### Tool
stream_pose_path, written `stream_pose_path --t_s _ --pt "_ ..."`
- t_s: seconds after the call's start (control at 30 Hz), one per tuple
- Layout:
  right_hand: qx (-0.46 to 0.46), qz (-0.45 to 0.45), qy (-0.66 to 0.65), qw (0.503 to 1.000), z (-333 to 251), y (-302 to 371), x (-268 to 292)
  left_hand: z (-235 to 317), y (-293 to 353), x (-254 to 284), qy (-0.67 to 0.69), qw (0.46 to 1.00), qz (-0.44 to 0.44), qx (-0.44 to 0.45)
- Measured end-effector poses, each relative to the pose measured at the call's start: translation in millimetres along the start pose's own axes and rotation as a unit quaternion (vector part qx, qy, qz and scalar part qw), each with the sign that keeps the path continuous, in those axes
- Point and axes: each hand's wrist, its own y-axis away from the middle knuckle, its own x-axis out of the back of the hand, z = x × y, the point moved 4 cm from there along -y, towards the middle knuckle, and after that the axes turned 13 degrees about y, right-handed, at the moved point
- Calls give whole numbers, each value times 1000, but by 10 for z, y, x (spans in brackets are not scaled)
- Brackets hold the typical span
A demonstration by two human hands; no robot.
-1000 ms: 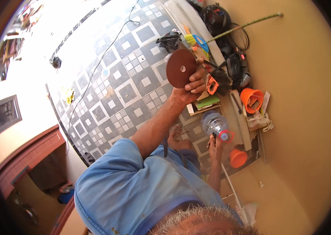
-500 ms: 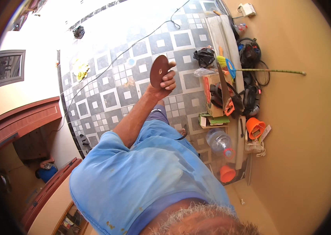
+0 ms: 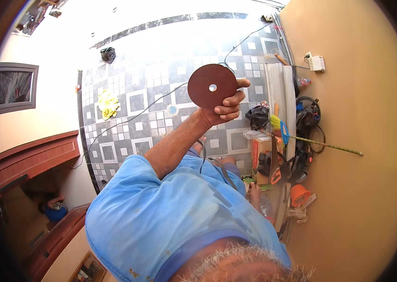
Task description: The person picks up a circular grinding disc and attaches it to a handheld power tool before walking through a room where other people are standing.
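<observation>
My left hand (image 3: 229, 105) is raised in front of me, its fingers curled round the right edge of a thin reddish-brown abrasive disc (image 3: 200, 89). The disc's flat face is turned to the view, and floor shows through its round centre hole. Lower on the right, my right hand (image 3: 254, 191) appears small beside my blue shirt. It is near a green box (image 3: 265, 186), and its fingers are too unclear to read. Dark straps (image 3: 229, 179) show near my legs, between the two hands.
Along the right wall lie a handsaw (image 3: 274, 164), a cardboard box (image 3: 256, 152), a broom (image 3: 280, 129), a black bag (image 3: 257, 117) and an orange bucket (image 3: 299, 195). A cable (image 3: 151, 102) crosses the tiled floor. Yellow cloth (image 3: 108, 104) lies left. Another person (image 3: 56, 210) is at lower left.
My left hand has moved right with the disc and turned its face toward the view. My right hand has come into sight at the lower right. The whole view has shifted slightly.
</observation>
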Motion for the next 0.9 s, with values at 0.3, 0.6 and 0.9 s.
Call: stream_pose_path --t_s 0.3,0.6,0.9 --pt "142 -35 93 985 -1882 -426 -168 1359 -696 -330 -339 927 151 -52" --pt "150 -44 140 978 -4395 -1391 267 2914 -1502 -757 -668 661 287 -189" --pt "292 41 39 955 -7626 -1780 893 4171 -2361 -698 -714 597 313 -192"
